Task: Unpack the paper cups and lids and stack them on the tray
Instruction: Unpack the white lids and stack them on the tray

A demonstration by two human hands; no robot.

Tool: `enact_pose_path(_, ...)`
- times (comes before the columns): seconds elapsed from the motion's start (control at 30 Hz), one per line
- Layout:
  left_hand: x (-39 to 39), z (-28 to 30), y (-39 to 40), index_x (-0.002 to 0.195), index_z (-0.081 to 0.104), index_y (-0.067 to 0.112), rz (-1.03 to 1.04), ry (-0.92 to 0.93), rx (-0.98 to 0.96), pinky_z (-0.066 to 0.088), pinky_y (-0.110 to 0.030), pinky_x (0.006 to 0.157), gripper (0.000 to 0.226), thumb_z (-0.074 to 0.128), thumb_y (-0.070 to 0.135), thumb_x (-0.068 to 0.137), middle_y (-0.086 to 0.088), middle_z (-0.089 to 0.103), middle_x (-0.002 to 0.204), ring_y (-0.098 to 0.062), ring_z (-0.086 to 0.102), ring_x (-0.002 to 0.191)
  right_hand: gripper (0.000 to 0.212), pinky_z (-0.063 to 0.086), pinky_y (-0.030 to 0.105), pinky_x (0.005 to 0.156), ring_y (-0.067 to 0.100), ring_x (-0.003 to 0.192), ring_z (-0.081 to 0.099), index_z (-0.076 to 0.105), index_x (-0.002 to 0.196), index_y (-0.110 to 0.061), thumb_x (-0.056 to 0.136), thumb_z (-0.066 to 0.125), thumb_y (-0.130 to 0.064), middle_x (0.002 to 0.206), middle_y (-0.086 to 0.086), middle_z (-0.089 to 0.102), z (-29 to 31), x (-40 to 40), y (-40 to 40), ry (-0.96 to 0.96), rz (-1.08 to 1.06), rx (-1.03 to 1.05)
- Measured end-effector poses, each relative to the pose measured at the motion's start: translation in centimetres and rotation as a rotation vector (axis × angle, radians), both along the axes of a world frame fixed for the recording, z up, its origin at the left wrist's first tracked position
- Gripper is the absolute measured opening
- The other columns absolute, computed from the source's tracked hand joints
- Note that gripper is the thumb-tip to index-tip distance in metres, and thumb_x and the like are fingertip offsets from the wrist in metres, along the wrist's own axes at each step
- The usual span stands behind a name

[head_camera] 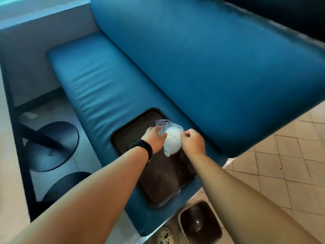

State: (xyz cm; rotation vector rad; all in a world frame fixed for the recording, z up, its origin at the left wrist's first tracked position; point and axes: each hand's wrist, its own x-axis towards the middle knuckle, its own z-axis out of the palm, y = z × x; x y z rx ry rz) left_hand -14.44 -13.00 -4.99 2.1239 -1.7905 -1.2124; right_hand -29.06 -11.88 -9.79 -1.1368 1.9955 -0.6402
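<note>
While both hands work at frame centre, I see left hand (pixel 155 140) pinching loose neck of clear plastic bag of white lids (pixel 171 140), right hand (pixel 192 142) gripping its right side. Bag hangs between hands, above upper end of dark rectangular textured tray (pixel 158 187) on blue padded bench (pixel 88 88). Long axis runs up-frame, mouth at top, nearer left hand, I judge.

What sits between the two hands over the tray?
In the head view, a clear plastic bag of white lids or cups lies between the left hand and right hand, above the dark tray.
</note>
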Motion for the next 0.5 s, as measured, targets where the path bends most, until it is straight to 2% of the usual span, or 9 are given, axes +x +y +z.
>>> enact_pose_path(0.1,0.8,0.7,1.5,0.149,0.04,0.017,0.044,0.019,-0.011,0.043,-0.025,0.087,0.049,0.042,0.031,0.102,-0.007,0.035,0.153,-0.021,0.056,0.11,0.015,0.038,0.029,0.066,0.023,0.085,0.059,0.061,0.082,-0.013,0.09,0.057,-0.026,0.088,0.002,0.065,1.2,0.6,0.9,-0.076,-0.007,-0.048)
enact_pose_path(0.17,1.7,1.8,2.8,0.15,0.038,0.019,0.061,0.02,-0.046,0.043,-0.024,0.086,0.05,0.044,0.031,0.102,-0.003,0.034,0.153,-0.015,0.053,0.103,0.013,0.036,0.026,0.064,0.018,0.084,0.059,0.064,0.085,-0.013,0.09,0.058,-0.024,0.088,0.0,0.066,2.7,1.2,1.7,-0.125,0.001,-0.097)
enact_pose_path(0.27,3.6,4.4,5.0,0.149,0.04,0.021,0.079,0.012,-0.114,0.044,-0.027,0.098,0.051,0.048,0.03,0.099,-0.001,0.039,0.149,-0.018,0.052,0.119,0.012,0.036,0.024,0.068,0.016,0.086,0.058,0.066,0.087,-0.014,0.09,0.059,-0.024,0.09,0.0,0.067,5.7,2.9,3.0,-0.168,0.036,-0.171)
enact_pose_path(0.33,5.5,6.5,6.8,0.148,0.042,0.021,0.096,0.005,-0.163,0.039,-0.02,0.096,0.052,0.05,0.029,0.098,0.0,0.042,0.146,-0.017,0.05,0.123,0.011,0.038,0.025,0.069,0.016,0.085,0.06,0.066,0.085,-0.014,0.089,0.061,-0.022,0.088,0.0,0.067,7.9,4.7,4.1,-0.207,0.058,-0.232)
enact_pose_path(0.4,7.8,9.1,9.0,0.147,0.045,0.018,0.121,-0.003,-0.239,0.034,-0.017,0.1,0.052,0.051,0.026,0.096,-0.002,0.045,0.145,-0.017,0.046,0.129,0.009,0.044,0.028,0.073,0.015,0.084,0.061,0.066,0.081,-0.015,0.088,0.062,-0.02,0.087,-0.002,0.068,10.4,7.1,5.4,-0.262,0.087,-0.288)
enact_pose_path(0.5,11.6,13.1,12.6,0.144,0.049,0.017,0.185,-0.022,-0.378,0.029,-0.023,0.111,0.05,0.053,0.022,0.095,-0.001,0.048,0.144,-0.017,0.043,0.134,0.016,0.05,0.036,0.08,0.016,0.081,0.062,0.062,0.072,-0.019,0.087,0.065,-0.018,0.083,-0.004,0.068,14.1,11.0,7.5,-0.355,0.153,-0.371)
